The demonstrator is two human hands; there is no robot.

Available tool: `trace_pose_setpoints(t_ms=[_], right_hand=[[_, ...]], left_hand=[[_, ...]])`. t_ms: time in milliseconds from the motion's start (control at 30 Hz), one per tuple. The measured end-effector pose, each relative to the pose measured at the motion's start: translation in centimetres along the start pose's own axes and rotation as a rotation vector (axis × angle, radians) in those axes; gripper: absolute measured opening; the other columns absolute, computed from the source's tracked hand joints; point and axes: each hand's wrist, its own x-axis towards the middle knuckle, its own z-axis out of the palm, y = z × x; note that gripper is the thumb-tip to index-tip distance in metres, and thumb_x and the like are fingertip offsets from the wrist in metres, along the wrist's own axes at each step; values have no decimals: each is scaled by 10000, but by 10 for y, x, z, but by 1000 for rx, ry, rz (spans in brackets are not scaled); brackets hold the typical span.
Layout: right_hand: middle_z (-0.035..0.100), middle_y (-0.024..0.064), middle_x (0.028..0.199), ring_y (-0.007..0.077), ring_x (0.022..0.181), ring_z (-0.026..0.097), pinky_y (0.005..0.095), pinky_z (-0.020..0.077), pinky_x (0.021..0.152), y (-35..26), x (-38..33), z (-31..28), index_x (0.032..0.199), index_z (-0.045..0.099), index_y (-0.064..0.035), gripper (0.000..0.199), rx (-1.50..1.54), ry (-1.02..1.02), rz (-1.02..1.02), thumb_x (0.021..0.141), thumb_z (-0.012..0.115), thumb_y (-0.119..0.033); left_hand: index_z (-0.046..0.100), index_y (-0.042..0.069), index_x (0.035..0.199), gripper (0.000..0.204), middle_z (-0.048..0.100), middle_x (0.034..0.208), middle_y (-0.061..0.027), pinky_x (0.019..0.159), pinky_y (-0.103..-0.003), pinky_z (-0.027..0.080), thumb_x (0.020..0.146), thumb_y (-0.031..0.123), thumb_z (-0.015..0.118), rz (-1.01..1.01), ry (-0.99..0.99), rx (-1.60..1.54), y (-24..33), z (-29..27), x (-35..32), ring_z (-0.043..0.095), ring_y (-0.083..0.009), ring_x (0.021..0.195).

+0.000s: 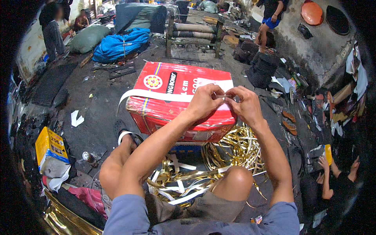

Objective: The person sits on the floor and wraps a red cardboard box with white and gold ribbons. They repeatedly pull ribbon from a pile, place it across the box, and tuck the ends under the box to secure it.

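blue bundle beside a green sack

The red box blocks below; above is open.

The box is red with a yellow flower print and a blue-and-yellow stripe; the strip across it is white. Before the box, ribbons are gold; behind it, a tarp is blue.

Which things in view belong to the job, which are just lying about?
Likely in use:
small pale piece between left hand and right hand
long flat white strip
red cardboard box
shiny gold strips

Lying about:
crumpled blue sheet
brown sandals
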Motion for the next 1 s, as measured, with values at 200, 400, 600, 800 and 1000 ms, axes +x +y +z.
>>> trace_pose_setpoints(t_ms=[200,400,600,800,1000], right_hand=[[674,75,963,292,771,706,411,564,689,4,-13,-9,1012,785,-113,192,-218,-3,-158,930,753,-284],[673,95,1017,324,836,710,462,568,752,8,-7,-16,1026,800,-126,235,-191,-127,-167,956,703,-329],[664,123,1061,332,958,700,464,565,850,29,-2,-14,1035,832,-145,283,3,-135,-68,900,732,-373],[666,156,1009,330,928,688,439,560,827,32,-7,7,983,831,-106,266,116,30,-27,854,762,-328],[628,25,761,110,719,585,305,475,647,38,-14,38,899,782,-52,183,426,179,205,820,819,-213]], left_hand=[[796,34,991,149,699,941,-142,799,-384,544,875,123,769,140,25,108,-6,7,1,679,-268,875],[789,24,976,140,697,940,-122,781,-368,542,857,97,773,107,-42,127,-1,-1,1,674,-251,862],[790,7,969,179,714,918,-101,763,-339,521,842,134,804,-19,-40,70,-2,0,6,645,-175,842],[792,-10,913,115,678,866,-72,718,-316,497,862,93,789,-36,-11,18,-7,1,10,612,-148,789],[806,18,888,119,724,821,-96,673,-324,529,827,120,811,19,21,144,-11,8,11,661,-151,714]])
